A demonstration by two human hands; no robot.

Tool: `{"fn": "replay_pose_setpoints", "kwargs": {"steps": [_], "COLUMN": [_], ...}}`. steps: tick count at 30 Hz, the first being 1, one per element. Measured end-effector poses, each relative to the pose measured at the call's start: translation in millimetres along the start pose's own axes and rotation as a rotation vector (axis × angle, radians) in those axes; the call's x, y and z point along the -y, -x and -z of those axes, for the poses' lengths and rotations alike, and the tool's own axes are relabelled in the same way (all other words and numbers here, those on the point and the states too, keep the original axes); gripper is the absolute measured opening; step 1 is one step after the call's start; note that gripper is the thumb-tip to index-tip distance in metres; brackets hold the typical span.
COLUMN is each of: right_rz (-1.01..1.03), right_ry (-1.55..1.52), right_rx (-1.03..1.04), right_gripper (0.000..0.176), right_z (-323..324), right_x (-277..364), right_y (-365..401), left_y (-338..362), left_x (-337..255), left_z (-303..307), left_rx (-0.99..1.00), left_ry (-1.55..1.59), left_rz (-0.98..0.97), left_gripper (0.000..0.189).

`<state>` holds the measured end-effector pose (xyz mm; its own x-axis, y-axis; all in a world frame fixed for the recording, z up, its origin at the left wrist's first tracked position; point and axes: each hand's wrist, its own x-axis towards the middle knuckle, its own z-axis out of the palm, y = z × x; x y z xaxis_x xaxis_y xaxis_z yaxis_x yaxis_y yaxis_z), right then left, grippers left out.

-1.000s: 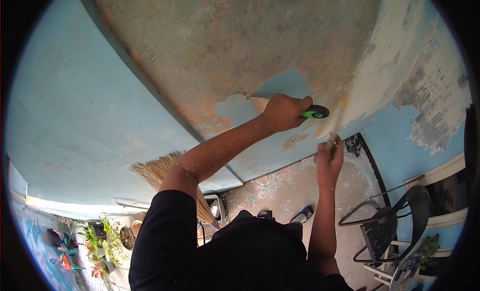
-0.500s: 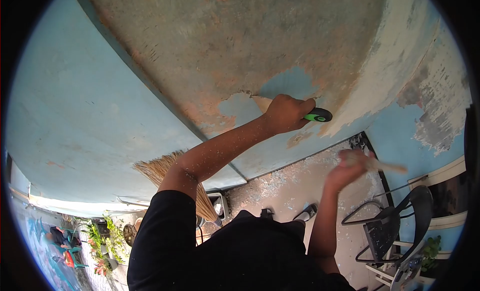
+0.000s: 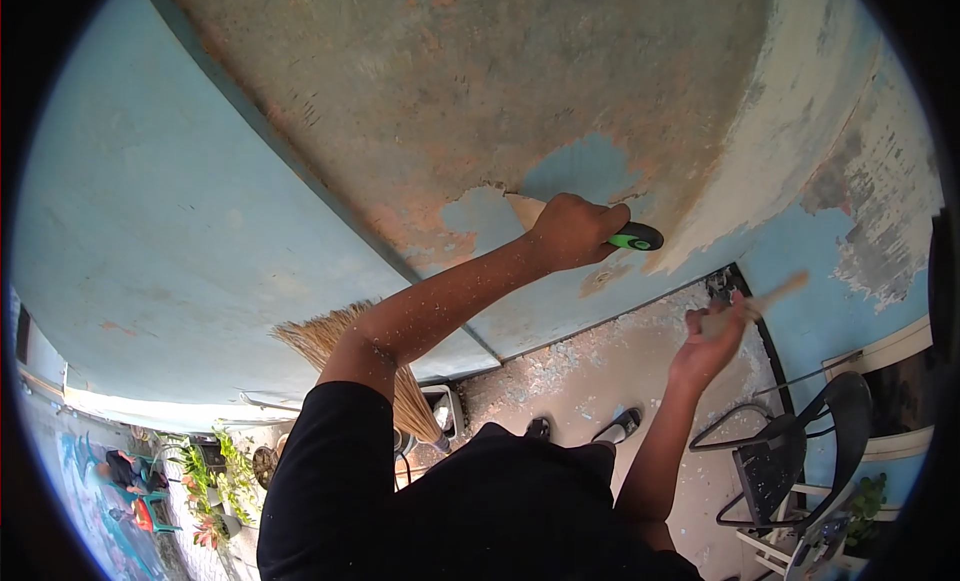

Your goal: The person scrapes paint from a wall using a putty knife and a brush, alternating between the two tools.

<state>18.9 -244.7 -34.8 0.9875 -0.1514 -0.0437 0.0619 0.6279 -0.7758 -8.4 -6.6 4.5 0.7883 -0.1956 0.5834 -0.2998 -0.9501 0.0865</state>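
My left hand [image 3: 575, 233] is closed around a scraper [image 3: 638, 237] with a green and black handle. Its pale blade lies against the wall [image 3: 480, 91], at the edge of a patch of blue paint [image 3: 580, 169]. Around that patch the surface is bare, brownish and pinkish. Lower and to the right, my right hand [image 3: 700, 359] is raised over the floor, gripping a pale tool with a stick-like handle [image 3: 785, 289]. Motion smears this tool, and I cannot tell its exact kind.
Paint flakes litter the floor [image 3: 560, 386] at the wall's foot. A straw broom [image 3: 415, 406] leans by my left elbow, near a bin [image 3: 447, 409]. A black chair [image 3: 770, 461] stands right. Potted plants [image 3: 232, 471] and a seated person [image 3: 125, 471] are far left.
My right hand has shifted slightly right, and the pale tool's handle has swung from pointing right to up and right. My left hand and the scraper stay almost in place.
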Motion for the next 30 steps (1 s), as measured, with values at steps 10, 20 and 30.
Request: {"fn": "replay_pose_setpoints", "kwargs": {"steps": [10,20,30], "right_rz": [0.230,0.012,-0.034], "right_ry": [0.114,-0.068,-0.012], "right_rx": [0.141,0.038,-0.030], "right_gripper": [0.035,0.038,0.029], "right_z": [42,47,32], "right_x": [-63,-31,-25], "right_y": [-2,18,16], "left_y": [3,10,6], "left_x": [3,6,7], "left_z": [-6,-12,-12], "left_rx": [0.017,0.035,0.034], "left_ry": [-0.028,-0.059,-0.060], "left_rz": [-0.017,-0.063,-0.052], "left_gripper": [0.030,0.029,0.028]}}
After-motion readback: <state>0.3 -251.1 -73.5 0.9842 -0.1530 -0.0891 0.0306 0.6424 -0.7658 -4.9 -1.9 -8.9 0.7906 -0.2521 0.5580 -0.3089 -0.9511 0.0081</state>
